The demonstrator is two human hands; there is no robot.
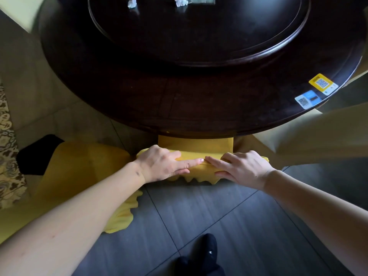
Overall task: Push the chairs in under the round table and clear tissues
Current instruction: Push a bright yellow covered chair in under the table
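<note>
At the near edge of the round table (139, 92), my left hand (161, 163) and right hand (242, 169) press flat, fingers straight, on the yellow-covered chair (196, 145) back, gripping nothing. Its top rail runs left-right; the seat faces far, already tucked under. Loose cover could slide (skewing my push). Two tissues (132, 2) lie far.

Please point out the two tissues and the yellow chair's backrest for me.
Left tissue (132, 2): head view, middle of the crumpled wad.
Right tissue (181, 1): head view, middle of the wad.
Backrest (196, 163): head view, top edge between the hands.
</note>
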